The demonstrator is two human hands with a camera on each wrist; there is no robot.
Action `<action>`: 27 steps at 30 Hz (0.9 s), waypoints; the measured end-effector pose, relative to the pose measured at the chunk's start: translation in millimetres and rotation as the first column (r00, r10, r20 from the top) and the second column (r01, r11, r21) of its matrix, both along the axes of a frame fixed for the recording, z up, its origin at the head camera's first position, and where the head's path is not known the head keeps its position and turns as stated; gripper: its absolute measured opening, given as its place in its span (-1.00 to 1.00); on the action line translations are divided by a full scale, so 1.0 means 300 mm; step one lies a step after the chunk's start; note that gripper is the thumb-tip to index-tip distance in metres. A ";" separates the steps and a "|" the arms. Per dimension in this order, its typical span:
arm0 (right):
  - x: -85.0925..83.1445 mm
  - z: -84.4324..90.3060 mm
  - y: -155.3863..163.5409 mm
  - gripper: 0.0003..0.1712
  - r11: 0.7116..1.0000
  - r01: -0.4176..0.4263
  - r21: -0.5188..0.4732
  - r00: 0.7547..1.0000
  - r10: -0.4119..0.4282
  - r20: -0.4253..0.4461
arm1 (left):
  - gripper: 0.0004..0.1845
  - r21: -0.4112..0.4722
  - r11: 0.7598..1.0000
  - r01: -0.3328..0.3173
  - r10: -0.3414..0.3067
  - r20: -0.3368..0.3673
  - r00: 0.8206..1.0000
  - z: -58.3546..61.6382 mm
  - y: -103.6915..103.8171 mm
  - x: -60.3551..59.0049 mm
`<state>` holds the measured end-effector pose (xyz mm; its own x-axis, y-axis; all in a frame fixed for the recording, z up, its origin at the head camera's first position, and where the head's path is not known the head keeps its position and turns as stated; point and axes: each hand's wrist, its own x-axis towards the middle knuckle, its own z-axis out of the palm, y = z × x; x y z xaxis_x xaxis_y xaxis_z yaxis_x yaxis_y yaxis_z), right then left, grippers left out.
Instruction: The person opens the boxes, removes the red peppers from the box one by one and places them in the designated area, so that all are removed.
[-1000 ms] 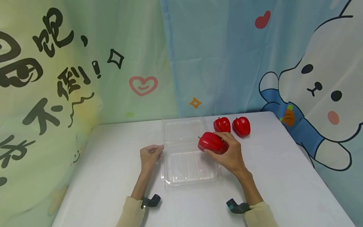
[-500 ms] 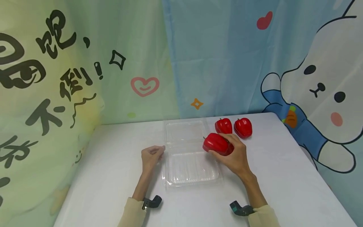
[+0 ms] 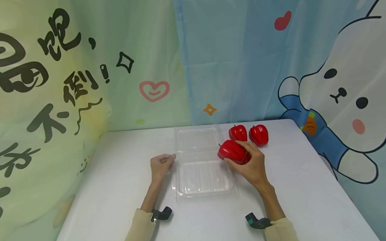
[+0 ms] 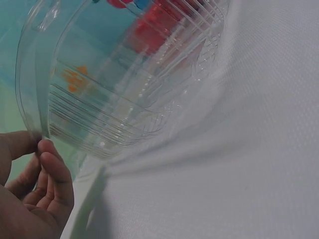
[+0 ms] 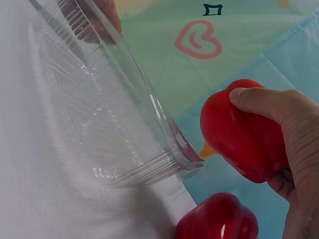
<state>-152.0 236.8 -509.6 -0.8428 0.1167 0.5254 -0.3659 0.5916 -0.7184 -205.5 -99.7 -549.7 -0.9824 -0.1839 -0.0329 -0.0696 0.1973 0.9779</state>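
A clear plastic clamshell box (image 3: pixel 205 177) lies unfolded on the table, its lid (image 3: pixel 197 140) laid back on the far side. My left hand (image 3: pixel 161 166) pinches the left rim of this box between thumb and fingertips; the left wrist view shows the pinched rim (image 4: pixel 37 112) close up. Above the box's right edge, my right hand (image 3: pixel 250 164) holds a red bell pepper (image 3: pixel 231 150), its stem pointing left. In the right wrist view the thumb presses on the pepper (image 5: pixel 239 132), and it stays apart from the box wall (image 5: pixel 149 99).
Two more red bell peppers, one (image 3: pixel 238 133) left and one (image 3: pixel 258 135) right, rest behind my right hand near the back of the white table (image 3: pixel 120 180). A printed curtain (image 3: pixel 217 63) hangs directly behind the table's far edge.
My right hand has shifted slightly to the right with the pepper. My left hand keeps its pinch on the box rim, and the head view has moved a little.
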 end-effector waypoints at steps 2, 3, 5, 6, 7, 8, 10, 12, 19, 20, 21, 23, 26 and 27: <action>-0.001 0.001 0.003 -0.03 1.000 0.002 -0.003 1.000 -0.002 -0.007 | -0.78 -0.005 1.000 0.000 0.000 -0.002 1.000 0.001 0.000 -0.002; -0.001 0.001 0.005 -0.03 1.000 0.003 -0.005 1.000 -0.003 -0.010 | -0.78 -0.009 1.000 -0.002 0.002 -0.002 1.000 0.001 -0.001 -0.003; -0.002 0.002 0.009 -0.04 1.000 0.007 -0.006 1.000 -0.007 -0.015 | -0.78 -0.013 1.000 -0.002 0.002 -0.001 1.000 0.002 -0.001 -0.005; -0.002 0.002 0.010 -0.04 1.000 0.009 -0.006 1.000 -0.009 -0.016 | -0.78 -0.014 1.000 -0.002 0.002 -0.001 1.000 0.002 -0.001 -0.005; -0.002 0.002 0.012 -0.04 1.000 0.011 -0.007 1.000 -0.011 -0.018 | -0.78 -0.016 1.000 0.000 0.000 0.000 1.000 0.002 -0.001 -0.006; -0.001 0.001 0.013 -0.04 1.000 0.013 -0.009 1.000 -0.013 -0.019 | -0.78 -0.016 1.000 0.000 0.000 0.002 1.000 0.002 -0.001 -0.005; 0.000 -0.001 0.015 -0.04 1.000 0.014 -0.015 1.000 -0.014 -0.021 | -0.78 -0.017 1.000 0.002 -0.002 0.004 1.000 0.003 -0.001 -0.003; 0.002 -0.002 0.016 -0.05 1.000 0.015 -0.022 1.000 -0.016 -0.023 | -0.78 -0.019 1.000 0.003 -0.002 0.006 1.000 0.003 -0.001 -0.001; 0.006 0.006 0.017 -0.06 0.999 0.037 -0.025 0.999 -0.037 -0.010 | -0.78 -0.016 1.000 -0.003 0.004 0.015 1.000 0.011 -0.001 -0.002; 0.007 0.007 0.017 -0.06 0.999 0.042 -0.024 0.999 -0.042 -0.009 | -0.78 -0.016 1.000 -0.003 0.003 0.016 1.000 0.011 -0.001 -0.003; 0.008 0.007 0.018 -0.06 0.999 0.046 -0.024 0.999 -0.046 -0.009 | -0.78 -0.016 1.000 -0.003 0.003 0.017 1.000 0.011 -0.001 -0.004; 0.010 0.006 0.018 -0.06 0.998 0.056 -0.022 0.998 -0.056 -0.007 | -0.76 -0.019 1.000 -0.003 0.003 0.021 1.000 0.011 -0.001 -0.003; 0.011 0.002 0.018 -0.06 0.998 0.066 -0.023 0.998 -0.066 -0.007 | -0.75 -0.020 1.000 -0.007 0.007 0.033 0.999 0.008 -0.002 0.000; 0.010 0.001 0.018 -0.06 0.997 0.067 -0.025 0.998 -0.067 -0.008 | -0.75 -0.018 1.000 -0.011 0.011 0.035 0.999 0.007 -0.002 0.001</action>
